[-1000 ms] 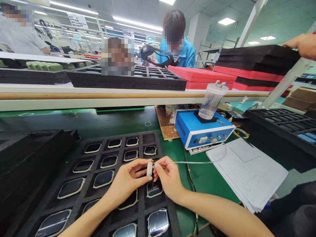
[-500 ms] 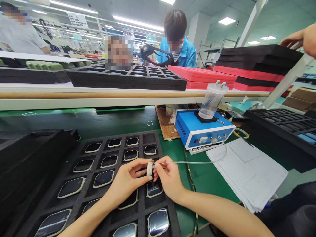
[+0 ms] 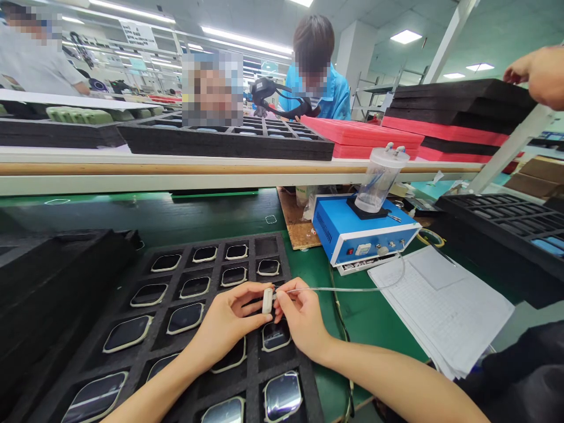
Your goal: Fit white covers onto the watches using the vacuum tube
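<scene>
My left hand [image 3: 233, 314] pinches a pale smartwatch case [image 3: 267, 301] by its edges, side-on to me, above the black foam tray [image 3: 249, 376]. The fingers of my right hand [image 3: 302, 317] are closed on the end of a clear thin tube [image 3: 339, 289], right beside the watch's right-hand face. Whether the tube's tip touches the watch is hidden by the fingers. Under both hands, several square-faced watches [image 3: 185, 318] with pale rims lie face up in the tray's compartments. The tube runs right to a blue dispenser box [image 3: 365, 229].
A clear cylinder [image 3: 381, 179] stands on the blue box. Papers [image 3: 440, 305] lie at right, near another black tray [image 3: 497, 217]. Stacked black foam [image 3: 57, 294] rises at left. A shelf edge [image 3: 176, 183] crosses ahead, with co-workers behind it; another person's hand [image 3: 540, 76] is at upper right.
Both my hands, the watch and the tube hold almost the same position. At upper right, the other person's hand has shifted slightly.
</scene>
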Motion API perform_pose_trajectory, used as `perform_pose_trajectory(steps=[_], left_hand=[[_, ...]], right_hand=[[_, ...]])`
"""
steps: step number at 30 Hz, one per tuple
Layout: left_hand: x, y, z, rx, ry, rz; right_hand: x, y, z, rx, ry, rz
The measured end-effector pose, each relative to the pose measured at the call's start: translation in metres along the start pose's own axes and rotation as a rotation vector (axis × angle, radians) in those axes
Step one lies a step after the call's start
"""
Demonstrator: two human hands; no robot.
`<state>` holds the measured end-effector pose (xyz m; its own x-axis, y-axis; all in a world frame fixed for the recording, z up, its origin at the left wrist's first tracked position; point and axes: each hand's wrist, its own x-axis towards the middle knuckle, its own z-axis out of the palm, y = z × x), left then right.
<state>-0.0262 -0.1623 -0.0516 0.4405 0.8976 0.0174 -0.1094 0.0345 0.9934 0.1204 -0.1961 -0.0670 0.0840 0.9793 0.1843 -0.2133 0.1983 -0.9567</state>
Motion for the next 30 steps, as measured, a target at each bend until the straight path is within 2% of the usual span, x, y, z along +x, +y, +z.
perform_pose_trajectory(steps=[13, 30], left_hand=[[-0.0005, 0.0021, 0.0023, 0.007, 0.013, -0.008], [-0.0028, 0.0090, 0.0072, -0.043, 0.002, -0.018]], right_hand=[[0.0004, -0.0023, 0.0018, -0.012, 0.004, 0.007], [-0.0046, -0.0082, -0.0009, -0.069, 0.012, -0.078]])
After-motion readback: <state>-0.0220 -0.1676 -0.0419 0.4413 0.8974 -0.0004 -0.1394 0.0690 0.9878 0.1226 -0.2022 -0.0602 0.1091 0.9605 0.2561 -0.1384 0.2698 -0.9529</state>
